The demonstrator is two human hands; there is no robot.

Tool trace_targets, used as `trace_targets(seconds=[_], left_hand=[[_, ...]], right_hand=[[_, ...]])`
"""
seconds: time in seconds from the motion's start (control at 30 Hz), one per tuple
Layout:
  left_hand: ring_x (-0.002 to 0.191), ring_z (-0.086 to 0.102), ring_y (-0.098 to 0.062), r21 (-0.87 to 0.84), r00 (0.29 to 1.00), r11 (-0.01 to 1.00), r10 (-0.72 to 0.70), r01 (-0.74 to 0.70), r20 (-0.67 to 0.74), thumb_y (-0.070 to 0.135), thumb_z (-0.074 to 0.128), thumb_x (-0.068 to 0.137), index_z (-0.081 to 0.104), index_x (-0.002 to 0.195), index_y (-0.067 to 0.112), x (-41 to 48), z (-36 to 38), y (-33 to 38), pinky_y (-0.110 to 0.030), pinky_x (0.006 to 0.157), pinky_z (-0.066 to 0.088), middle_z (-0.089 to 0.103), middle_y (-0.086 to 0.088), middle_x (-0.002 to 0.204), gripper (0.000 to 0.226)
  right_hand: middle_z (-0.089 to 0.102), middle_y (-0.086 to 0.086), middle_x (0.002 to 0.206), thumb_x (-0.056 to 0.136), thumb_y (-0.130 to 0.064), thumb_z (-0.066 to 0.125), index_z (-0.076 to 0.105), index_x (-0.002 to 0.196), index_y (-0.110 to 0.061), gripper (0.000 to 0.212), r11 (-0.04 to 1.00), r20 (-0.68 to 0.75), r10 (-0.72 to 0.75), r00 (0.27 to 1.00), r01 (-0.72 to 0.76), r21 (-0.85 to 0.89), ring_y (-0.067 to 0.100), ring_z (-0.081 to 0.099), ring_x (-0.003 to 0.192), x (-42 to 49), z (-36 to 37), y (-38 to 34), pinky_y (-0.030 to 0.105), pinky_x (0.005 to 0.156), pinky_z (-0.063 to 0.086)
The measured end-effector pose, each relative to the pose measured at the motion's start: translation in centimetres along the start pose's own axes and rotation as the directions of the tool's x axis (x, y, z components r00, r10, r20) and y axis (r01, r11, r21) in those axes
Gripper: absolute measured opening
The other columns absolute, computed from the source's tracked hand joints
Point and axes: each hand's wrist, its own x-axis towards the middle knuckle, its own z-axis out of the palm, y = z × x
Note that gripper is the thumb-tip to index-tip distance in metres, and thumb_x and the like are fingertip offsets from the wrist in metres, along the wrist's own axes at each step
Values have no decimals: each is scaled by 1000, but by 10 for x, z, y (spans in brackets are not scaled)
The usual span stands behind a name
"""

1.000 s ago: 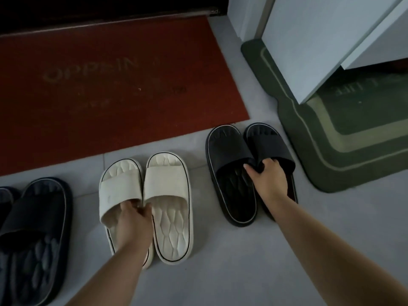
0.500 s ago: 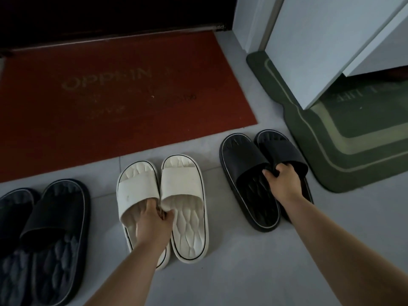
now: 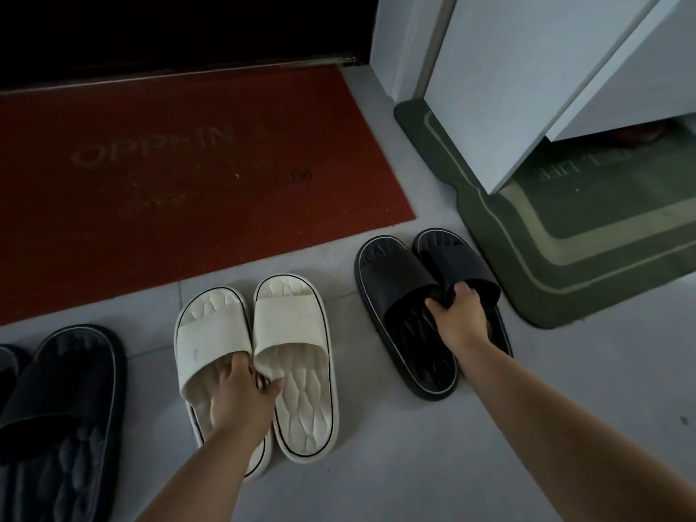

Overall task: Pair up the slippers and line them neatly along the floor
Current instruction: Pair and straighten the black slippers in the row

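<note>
Two white slippers [image 3: 290, 325] lie side by side on the grey floor in the middle of the view, toes pointing away from me. My left hand [image 3: 241, 397] pinches their two straps together at the inner edges. To the right sits a pair of black slippers [image 3: 399, 269], also side by side and angled slightly left. My right hand [image 3: 457, 314] grips the inner edges of both black straps. A dark navy slipper [image 3: 64, 401] rests at the lower left, with a second one [image 3: 9, 361] beside it cut off by the frame edge.
A red doormat [image 3: 180, 175] with pale lettering lies beyond the slippers. A green mat [image 3: 565, 250] borders the black pair on the right, under a white cabinet door [image 3: 519, 77]. Grey tiled floor [image 3: 414, 465] stretches toward me.
The view has shifted left and back, so all slippers appear further right and lower. Both hands keep their grip on the straps; the black pair sits slightly closer to the green mat.
</note>
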Motion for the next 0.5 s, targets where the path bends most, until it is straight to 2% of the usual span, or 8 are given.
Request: trace_targets(seconds=[0.07, 0.1, 0.17, 0.23, 0.27, 0.33, 0.4, 0.5], left_hand=[[98, 52, -35, -10, 1000, 1000, 8, -8, 3, 21, 72, 78, 40, 87, 12, 0, 0, 0, -39, 76, 44, 56, -17, 106, 35], [98, 53, -35, -12, 1000, 1000, 9, -9, 6, 22, 72, 78, 39, 87, 12, 0, 0, 0, -39, 77, 44, 56, -17, 105, 35], [95, 54, -35, -19, 1000, 1000, 11, -11, 7, 22, 70, 79, 39, 86, 13, 1, 0, -2, -39, 76, 45, 56, -17, 104, 33], [89, 57, -37, -67, 1000, 998, 1, 0, 5, 23, 63, 84, 41, 84, 14, 2, -1, -3, -41, 72, 47, 58, -18, 101, 25], [87, 57, -37, -85, 1000, 996, 0, 1, 5, 23, 58, 87, 42, 84, 14, 1, -1, -3, -41, 71, 47, 58, -19, 100, 19], [90, 56, -35, -71, 1000, 997, 14, -14, 1, 22, 49, 92, 44, 88, 17, 1, -1, -3, -38, 73, 44, 58, -18, 104, 8], [95, 56, -35, -16, 999, 999, 31, -31, 7, 22, 42, 94, 49, 97, 16, 2, -1, -3, -37, 77, 42, 57, -17, 108, 10], [99, 55, -34, 16, 998, 999, 47, -47, 29, 26, 40, 96, 52, 103, 14, 3, -3, -4, -35, 77, 41, 58, -16, 109, 19]], right_hand=[[37, 17, 134, 81, -22, 67, 37, 126, -5, 57, 981, -68, 141, 988, -130, 141, 43, 50, 111, -16, 1, -8, 45, 95, 42], [36, 17, 133, 80, -19, 67, 35, 126, -6, 58, 975, -145, 146, 979, -117, 191, 43, 50, 110, -28, 3, -13, 48, 97, 41], [42, 16, 123, 79, -13, 65, 42, 120, -5, 48, 979, -267, -89, 960, 134, 155, 37, 52, 101, -55, 12, -20, 46, 94, 43], [46, 7, 116, 78, -20, 66, 44, 121, -11, 49, 911, -65, -394, 917, 399, 106, 23, 54, 95, -81, 25, -27, 37, 86, 48], [46, 6, 120, 79, -31, 65, 39, 127, -17, 56, 897, 147, -442, 885, 433, 88, 19, 54, 98, -90, 32, -32, 34, 84, 49], [46, 8, 132, 83, -47, 57, 21, 142, -27, 71, 887, 507, -380, 773, 460, -36, 24, 53, 113, -95, 49, -38, 36, 88, 44], [55, 13, 127, 91, -41, 47, 13, 146, -27, 67, 843, 598, -368, 712, 526, -108, 31, 56, 113, -93, 58, -47, 34, 87, 43], [63, 11, 118, 96, -28, 40, 21, 146, -26, 53, 820, 543, -427, 723, 563, -105, 29, 59, 105, -88, 62, -55, 29, 78, 40]])
